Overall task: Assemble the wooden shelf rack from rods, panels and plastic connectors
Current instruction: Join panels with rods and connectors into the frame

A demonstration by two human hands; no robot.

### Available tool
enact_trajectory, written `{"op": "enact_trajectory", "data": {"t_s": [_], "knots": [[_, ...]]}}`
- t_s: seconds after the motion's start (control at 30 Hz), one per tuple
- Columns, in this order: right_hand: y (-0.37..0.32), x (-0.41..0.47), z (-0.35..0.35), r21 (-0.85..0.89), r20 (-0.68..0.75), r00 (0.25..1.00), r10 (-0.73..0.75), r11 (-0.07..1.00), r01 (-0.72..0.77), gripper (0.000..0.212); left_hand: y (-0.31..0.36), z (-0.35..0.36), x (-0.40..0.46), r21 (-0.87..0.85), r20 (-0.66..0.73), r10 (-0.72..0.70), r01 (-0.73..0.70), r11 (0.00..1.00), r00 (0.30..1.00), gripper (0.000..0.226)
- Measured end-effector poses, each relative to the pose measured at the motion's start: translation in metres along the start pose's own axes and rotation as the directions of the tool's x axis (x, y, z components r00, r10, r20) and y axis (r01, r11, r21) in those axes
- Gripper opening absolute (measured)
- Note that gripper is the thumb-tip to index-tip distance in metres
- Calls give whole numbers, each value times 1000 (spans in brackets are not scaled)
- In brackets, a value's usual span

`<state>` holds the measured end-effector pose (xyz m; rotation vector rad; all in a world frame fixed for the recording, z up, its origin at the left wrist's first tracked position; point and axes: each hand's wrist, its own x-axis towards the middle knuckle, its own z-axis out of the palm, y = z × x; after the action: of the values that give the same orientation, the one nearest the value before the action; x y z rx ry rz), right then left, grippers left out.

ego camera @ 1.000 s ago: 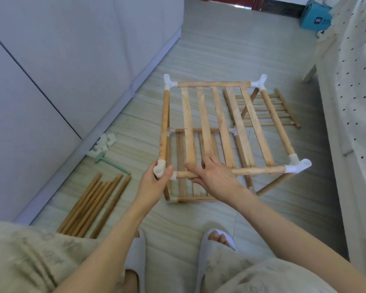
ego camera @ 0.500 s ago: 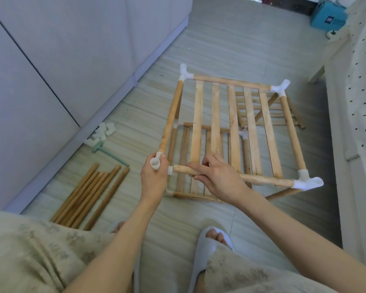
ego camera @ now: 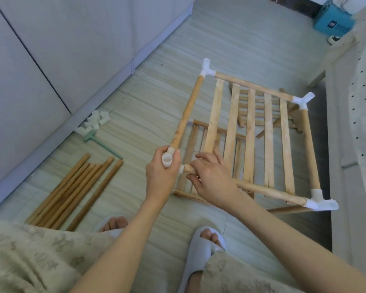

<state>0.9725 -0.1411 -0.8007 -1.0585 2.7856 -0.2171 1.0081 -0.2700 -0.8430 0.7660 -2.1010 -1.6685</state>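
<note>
The half-built wooden rack [ego camera: 249,132] stands on the floor, its top slatted panel framed by rods and white plastic corner connectors. My left hand [ego camera: 162,176] grips the near-left corner connector [ego camera: 167,160], whose open socket points up. My right hand [ego camera: 211,178] holds the near front rod [ego camera: 268,191] close to that connector, fingers curled round it. The near-right connector [ego camera: 319,203] and both far connectors [ego camera: 207,67] sit on the frame's other corners. A lower slatted shelf [ego camera: 195,149] shows beneath the top panel.
Several loose rods [ego camera: 72,191] lie on the floor at left. A pile of white connectors [ego camera: 95,121] and a green mallet [ego camera: 101,143] sit by the white cabinet. Another slatted panel [ego camera: 262,115] lies behind the rack. A bed edge runs along the right; a blue box [ego camera: 332,20] stands far back.
The rack has swung so its far end points further right and its near-left corner sits higher. My right hand has slid along the front rod towards the left connector. My left hand keeps its grip.
</note>
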Motion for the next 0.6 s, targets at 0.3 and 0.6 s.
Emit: {"op": "enact_trajectory", "data": {"t_s": [0.3, 0.6], "knots": [[-2, -9, 6, 46, -306, 952, -15, 998, 31, 11, -6, 9, -9, -93, -18, 25, -26, 995, 1000, 51], [-6, -16, 9, 55, -397, 918, 21, 998, 0, 15, -5, 12, -11, -116, 9, 50, -49, 992, 999, 41]]}}
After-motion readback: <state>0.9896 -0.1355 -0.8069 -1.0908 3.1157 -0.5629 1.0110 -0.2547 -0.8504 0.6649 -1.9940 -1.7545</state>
